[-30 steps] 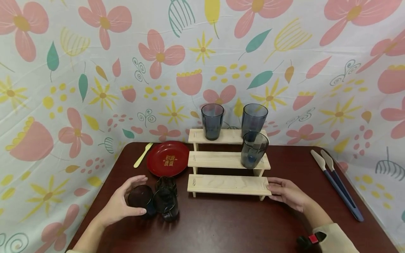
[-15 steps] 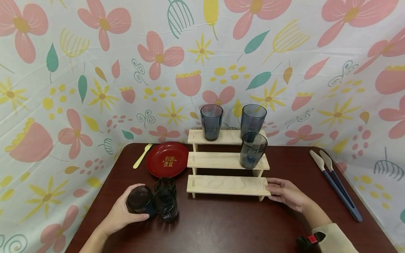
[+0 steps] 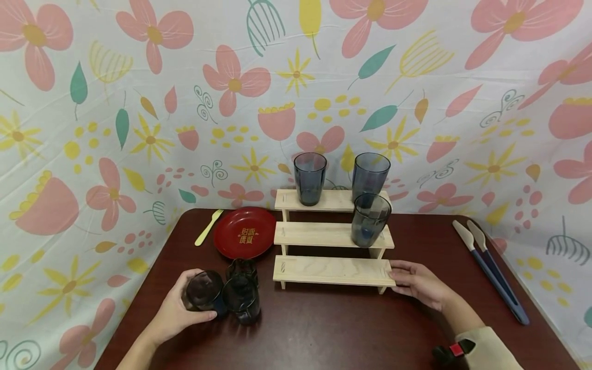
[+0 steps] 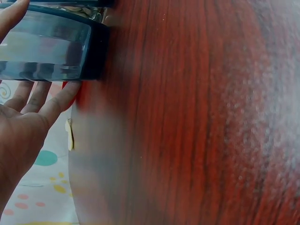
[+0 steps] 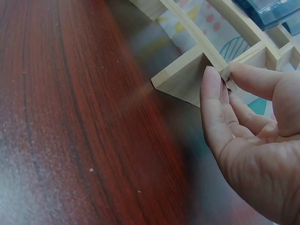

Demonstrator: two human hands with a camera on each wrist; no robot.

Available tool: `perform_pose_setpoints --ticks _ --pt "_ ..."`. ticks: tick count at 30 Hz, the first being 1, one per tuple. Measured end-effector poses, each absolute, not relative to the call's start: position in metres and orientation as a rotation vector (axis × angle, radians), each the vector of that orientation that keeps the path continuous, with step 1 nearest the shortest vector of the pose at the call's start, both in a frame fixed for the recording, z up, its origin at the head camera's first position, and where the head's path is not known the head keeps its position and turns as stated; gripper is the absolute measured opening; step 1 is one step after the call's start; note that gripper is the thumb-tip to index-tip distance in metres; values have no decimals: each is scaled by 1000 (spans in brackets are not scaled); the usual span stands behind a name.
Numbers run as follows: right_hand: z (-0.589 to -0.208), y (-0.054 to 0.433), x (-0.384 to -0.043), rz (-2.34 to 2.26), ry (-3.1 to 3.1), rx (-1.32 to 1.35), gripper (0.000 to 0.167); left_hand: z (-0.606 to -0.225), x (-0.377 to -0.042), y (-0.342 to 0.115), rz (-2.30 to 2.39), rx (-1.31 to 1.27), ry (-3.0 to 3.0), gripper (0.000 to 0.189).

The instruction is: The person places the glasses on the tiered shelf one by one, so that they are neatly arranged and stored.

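— How do we find the left hand (image 3: 173,313)?

— We see it curved round a dark glass (image 3: 205,290), thumb along the near side and fingers round the far side, spread just as wide as the glass. The forearm slants in from the lower left. In the left wrist view we make out a fingertip at the wall near the base.

— And the right hand (image 3: 418,285)?

— It pinches the right end of the lowest board (image 3: 333,271) of a wooden rack (image 3: 324,234), fingertips nearly together with the wood between them. We see the wrist reach in from the lower right, behind it a pale sleeve (image 3: 487,352).

— What do we have close to the held glass?

— It stands upright on the table (image 3: 324,329), and just to its right is a dark cup (image 3: 241,298), with another dark vessel (image 3: 242,268) behind. We cannot tell whether they touch.

— Farther out?

— On the rack we count two glasses (image 3: 310,180) on the top board and a third glass (image 3: 370,221) at the right of the middle one. A red plate (image 3: 228,241) lies left of the rack, a yellow fork (image 3: 209,227) beside it, and a blue-handled utensil (image 3: 493,277) lies at the far right.
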State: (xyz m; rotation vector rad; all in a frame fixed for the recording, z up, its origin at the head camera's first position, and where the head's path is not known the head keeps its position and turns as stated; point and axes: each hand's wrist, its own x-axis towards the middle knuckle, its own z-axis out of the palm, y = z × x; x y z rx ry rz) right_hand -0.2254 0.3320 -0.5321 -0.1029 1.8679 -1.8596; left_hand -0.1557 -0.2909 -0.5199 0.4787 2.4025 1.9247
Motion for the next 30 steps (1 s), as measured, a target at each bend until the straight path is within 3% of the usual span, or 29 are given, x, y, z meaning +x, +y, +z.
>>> perform_pose_setpoints --ticks 14,30 --pt "-532 332 -226 -1857 1861 -108 71 -513 -155 -295 1886 594 2488 89" --pt "-531 333 -225 -1858 1847 -120 71 -466 -167 -298 1963 586 2587 87"
